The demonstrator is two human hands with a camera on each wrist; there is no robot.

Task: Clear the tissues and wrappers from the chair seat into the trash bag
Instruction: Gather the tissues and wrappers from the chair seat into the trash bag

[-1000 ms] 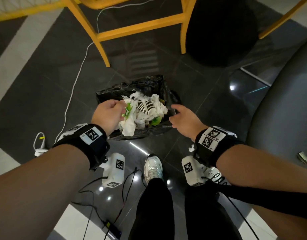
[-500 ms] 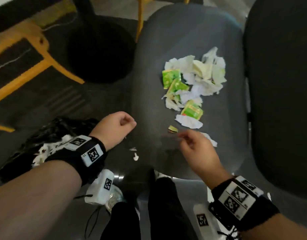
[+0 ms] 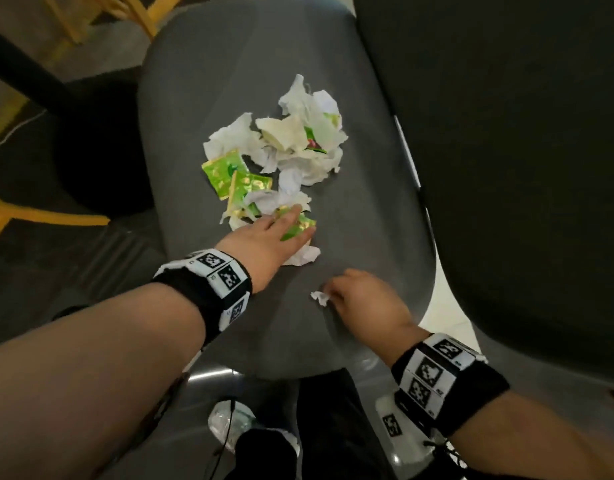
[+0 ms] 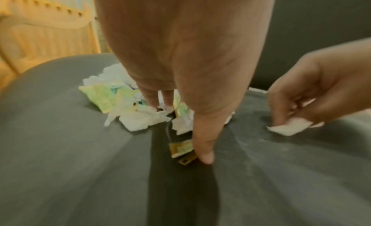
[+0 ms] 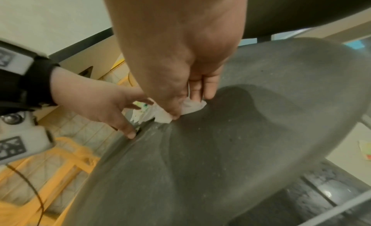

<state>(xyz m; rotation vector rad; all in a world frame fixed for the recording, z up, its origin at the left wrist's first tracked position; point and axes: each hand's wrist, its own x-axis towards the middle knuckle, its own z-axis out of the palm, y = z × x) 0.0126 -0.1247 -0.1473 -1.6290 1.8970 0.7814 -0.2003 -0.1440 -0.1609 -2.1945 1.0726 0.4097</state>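
Pinching tissue scrap (image 3: 320,297) — right hand (image 3: 366,301); left hand (image 3: 264,242) seemingly spread over wrappers (image 3: 236,174).

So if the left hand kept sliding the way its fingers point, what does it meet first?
The left hand already touches a green wrapper; beyond that, probably the crumpled tissues further up the chair seat.

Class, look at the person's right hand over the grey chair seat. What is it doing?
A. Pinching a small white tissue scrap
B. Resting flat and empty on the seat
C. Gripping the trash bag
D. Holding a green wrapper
A: the right hand has its fingers curled round a small white tissue scrap lying on the chair seat, apart from the main pile.
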